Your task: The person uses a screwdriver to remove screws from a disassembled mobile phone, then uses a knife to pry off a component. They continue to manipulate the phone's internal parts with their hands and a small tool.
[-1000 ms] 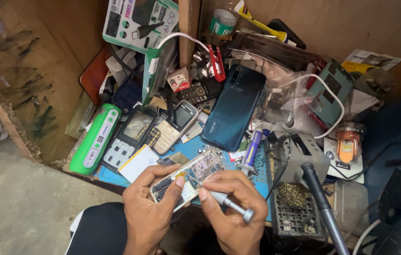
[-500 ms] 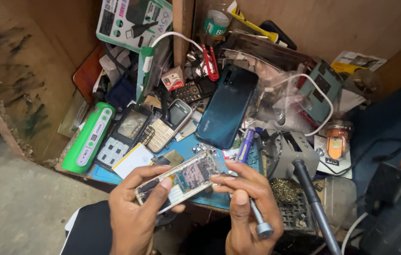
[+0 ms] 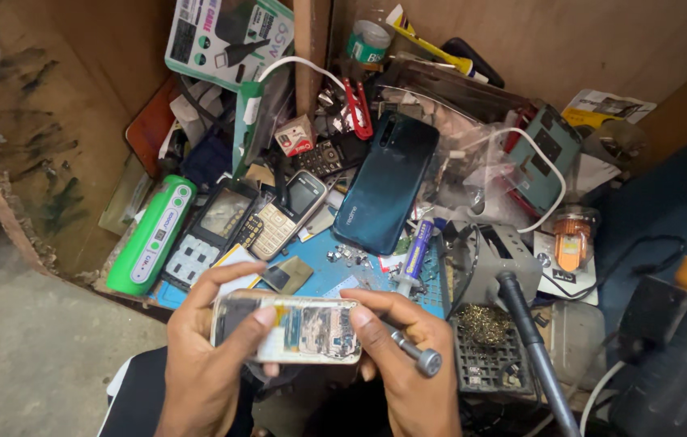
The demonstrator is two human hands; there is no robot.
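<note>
Both hands held an opened phone (image 3: 287,328), lower centre of frame.
L hand (image 3: 206,364) fingers clamped on its left end; R hand (image 3: 408,356) fingers gripped right end w/ a small screwdriver (image 3: 412,354) tucked in. Dark teal phone (image 3: 386,182) lay on cluttered counter (image 3: 343,275) above.

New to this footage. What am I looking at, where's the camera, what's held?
There is no machine here: a person works with two bare hands, and the one camera sits on their head, looking down at a cluttered wooden bench. The left hand and the right hand hold an opened phone between them, its inner boards showing. The right hand also keeps a small metal screwdriver tucked in its grip. On the bench lie a dark teal smartphone face down, a green power bank, a keypad phone, a blue work mat with loose small parts, a syringe tube and a soldering iron handle.
</note>
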